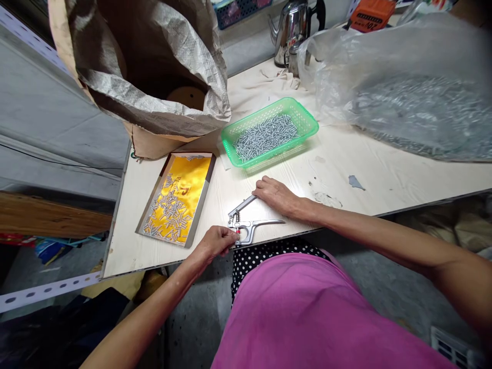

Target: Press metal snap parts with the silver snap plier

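Pink shirt (307, 312) closest; at eleven o'clock from it, a spring-loaded hand press (249, 225) on the table (338, 154).
The right hand (274, 195) grips the end of the upper lever (243, 205); the left hand (219, 241) has thumb and fingers pinched together by the press's mouth, any piece between them hidden. From the press, a yellow-lined tray (200, 205) lies between nine and ten o'clock, a green basket (277, 155) just past twelve.

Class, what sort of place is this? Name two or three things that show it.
Probably a small workshop or a home work corner: a green basket of small metal pieces, a big plastic bag holding what look like many more, and a metal hand tool with a spring.
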A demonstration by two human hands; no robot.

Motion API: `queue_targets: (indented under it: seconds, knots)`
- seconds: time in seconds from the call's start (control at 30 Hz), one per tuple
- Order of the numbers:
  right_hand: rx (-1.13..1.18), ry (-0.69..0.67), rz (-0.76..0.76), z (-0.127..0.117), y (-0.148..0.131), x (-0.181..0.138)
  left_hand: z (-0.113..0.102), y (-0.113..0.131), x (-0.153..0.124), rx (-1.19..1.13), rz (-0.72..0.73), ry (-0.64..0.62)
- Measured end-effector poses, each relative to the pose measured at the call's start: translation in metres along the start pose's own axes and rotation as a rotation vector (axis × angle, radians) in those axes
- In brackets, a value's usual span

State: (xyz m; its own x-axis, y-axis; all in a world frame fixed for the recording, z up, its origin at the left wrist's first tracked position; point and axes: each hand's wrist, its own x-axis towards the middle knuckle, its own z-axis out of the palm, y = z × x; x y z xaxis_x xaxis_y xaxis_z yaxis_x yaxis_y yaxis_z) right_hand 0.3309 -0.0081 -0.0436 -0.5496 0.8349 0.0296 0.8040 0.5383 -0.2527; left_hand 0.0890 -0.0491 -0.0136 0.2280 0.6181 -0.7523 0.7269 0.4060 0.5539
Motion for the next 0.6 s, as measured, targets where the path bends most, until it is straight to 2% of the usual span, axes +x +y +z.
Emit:
queue_targets:
  seconds: [0.33,0.43,0.5,0.6]
  knots:
    - [0.067,-0.058,-0.055,-0.015,-0.006,-0.034,0.000,0.003,-0.001,-0.011,-0.061,0.024]
    - [0.046,-0.042,-0.018,-0.011,-0.011,-0.041,0.003,0.004,-0.007,0.137,-0.058,0.102]
    - [0.029,-0.027,0.007,-0.008,-0.015,-0.042,0.009,0.005,-0.013,0.340,0.067,0.267]
    - [0.014,-0.021,0.011,-0.004,-0.024,-0.040,0.020,0.010,-0.018,0.607,0.398,0.501]
